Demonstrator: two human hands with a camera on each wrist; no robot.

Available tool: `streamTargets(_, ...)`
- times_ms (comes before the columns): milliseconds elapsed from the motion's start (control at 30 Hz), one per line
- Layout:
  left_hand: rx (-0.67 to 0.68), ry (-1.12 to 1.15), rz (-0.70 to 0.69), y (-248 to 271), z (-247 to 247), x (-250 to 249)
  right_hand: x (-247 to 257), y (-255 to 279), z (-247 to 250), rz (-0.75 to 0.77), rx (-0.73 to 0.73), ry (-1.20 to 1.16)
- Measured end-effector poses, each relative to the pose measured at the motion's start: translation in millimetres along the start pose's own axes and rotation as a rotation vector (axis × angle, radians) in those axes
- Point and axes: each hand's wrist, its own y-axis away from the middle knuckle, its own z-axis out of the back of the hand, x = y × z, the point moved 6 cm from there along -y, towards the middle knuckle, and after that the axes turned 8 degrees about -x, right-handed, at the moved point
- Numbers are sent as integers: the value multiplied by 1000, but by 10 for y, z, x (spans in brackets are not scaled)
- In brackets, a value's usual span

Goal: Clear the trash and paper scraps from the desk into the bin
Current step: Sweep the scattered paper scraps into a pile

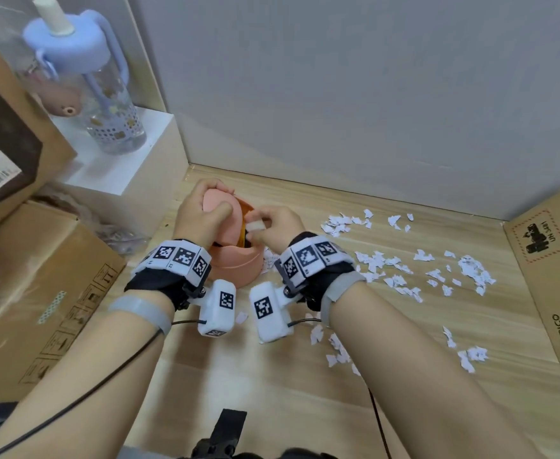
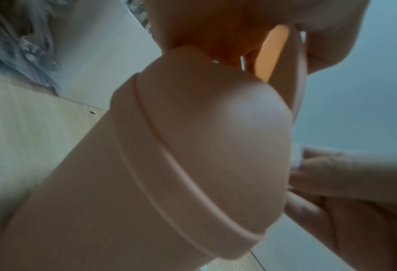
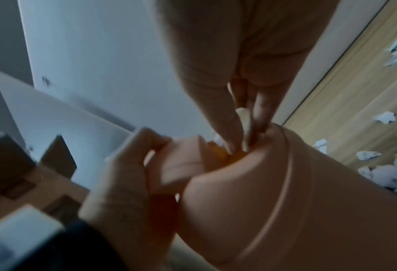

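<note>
A small pink desk bin [image 1: 238,266] [image 2: 146,174] [image 3: 285,192] stands on the wooden desk near the back wall. My left hand [image 1: 202,217] [image 3: 127,183] grips its swing lid [image 1: 217,202] [image 3: 181,165], tipped so the orange inside shows. My right hand [image 1: 272,223] [image 3: 243,117] pinches a small white paper scrap [image 1: 254,225] [image 3: 243,114] right at the bin's mouth. Several white paper scraps [image 1: 401,270] lie scattered over the desk to the right of the bin.
Cardboard boxes [image 1: 40,286] crowd the left side, and another box [image 1: 556,273] sits at the right edge. A white shelf block [image 1: 129,160] at back left carries a clear bottle with a lilac lid [image 1: 86,81]. The wall [image 1: 371,94] stands close behind the bin.
</note>
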Motion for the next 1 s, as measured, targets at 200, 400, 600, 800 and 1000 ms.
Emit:
streamTargets(200, 39, -50, 25, -9, 21, -7, 122, 66, -212, 115, 143, 191)
streamTargets(400, 77, -39, -2, -28, 66, 28, 49, 82, -135, 112, 60, 13)
streamTargets(600, 70, -30, 16, -7, 73, 18, 16, 178, -61, 54, 84, -350)
streamTargets(800, 38, -46, 28, -64, 284, 78, -312, 162, 48, 37, -89, -141)
streamTargets(1000, -46, -30, 0, -174, 643, 158, -747, 394, -534, 66, 365, 279)
